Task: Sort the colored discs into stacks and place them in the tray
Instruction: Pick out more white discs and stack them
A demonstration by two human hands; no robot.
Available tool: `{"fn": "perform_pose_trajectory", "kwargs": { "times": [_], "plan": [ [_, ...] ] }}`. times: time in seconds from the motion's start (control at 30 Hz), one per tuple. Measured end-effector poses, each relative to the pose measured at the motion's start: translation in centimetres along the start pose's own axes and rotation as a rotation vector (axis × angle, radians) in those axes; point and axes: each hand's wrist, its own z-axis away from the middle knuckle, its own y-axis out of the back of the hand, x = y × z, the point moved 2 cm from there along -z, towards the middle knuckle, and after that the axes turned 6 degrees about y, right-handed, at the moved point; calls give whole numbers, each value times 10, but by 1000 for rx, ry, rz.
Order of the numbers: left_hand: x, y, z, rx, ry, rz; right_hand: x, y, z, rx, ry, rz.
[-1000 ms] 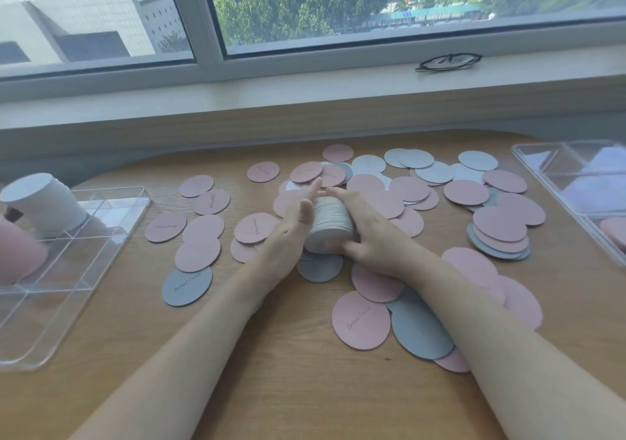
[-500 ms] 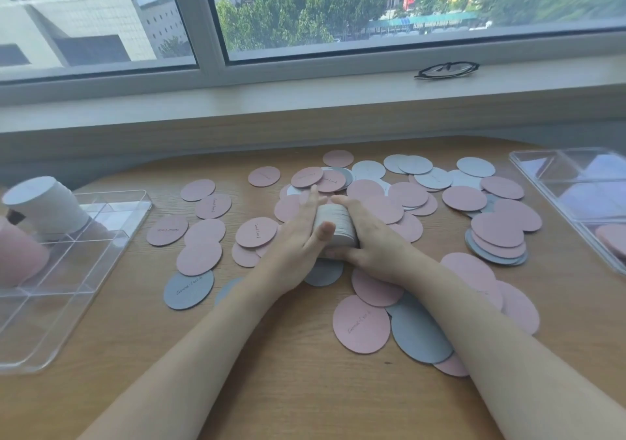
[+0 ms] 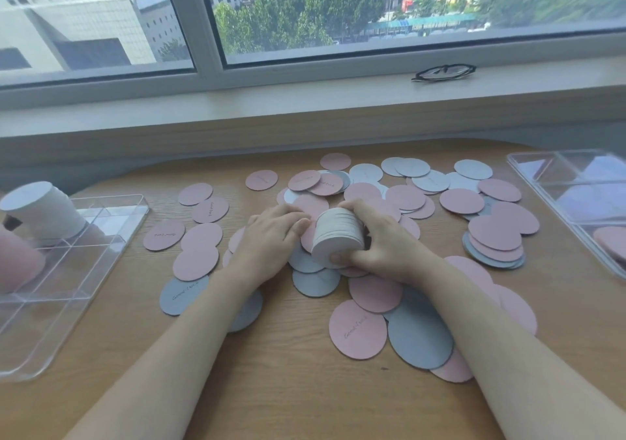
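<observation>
Right hand (image 3: 382, 246) clamped round stack of pale grey discs (image 3: 338, 236), stack tipped on its side, thumb under near edge, fingers over top. Left hand (image 3: 271, 239) flat, fingers straight, fingertips against stack's left side, palm over loose discs. Both at desk (image 3: 288, 372) centre.

Loose pink discs (image 3: 357, 329) and grey discs (image 3: 420, 338) scattered across desk, many overlapping; some w/ handwriting, too small to read. Thickest spread behind and right of hands; small overlapping pile of pink on grey (image 3: 494, 243) to right.

Clear compartment tray (image 3: 111, 233) at left desk edge, w/ upright white-grey stack (image 3: 44, 212) in far compartment and pink stack (image 3: 17, 260) just beside it, partly cut off by frame. Second clear tray (image 3: 555, 182) at right edge, pink discs (image 3: 613, 239) inside near corner.

Black-framed glasses (image 3: 443, 73) on window sill (image 3: 305, 100), far right. Window behind, w/ buildings and trees outside.
</observation>
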Motion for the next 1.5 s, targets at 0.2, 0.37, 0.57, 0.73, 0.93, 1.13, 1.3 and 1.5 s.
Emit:
{"fn": "perform_pose_trajectory", "kwargs": {
  "times": [0.2,0.37,0.57,0.73,0.93,1.13,1.3,1.5],
  "plan": [
    [0,18,-10,214,66,1,2,-2,0,10,15,-10],
    [0,19,-57,136,319,-98,3,-2,-1,16,12,-21],
    [-2,4,-91,-7,476,-269,7,-3,-2,18,19,-17],
    [-7,17,-93,-57,502,-123,9,-4,-3,17,15,-11],
    [-21,29,-76,62,524,-3,9,-5,-3,24,18,-18],
    [-24,47,-31,266,455,296,5,-5,-2,19,23,-21],
    [-5,43,15,211,193,626,1,-7,-2,23,18,-102],
    [11,15,32,219,146,735,2,-6,-1,-11,-21,-95]
  ]
}}
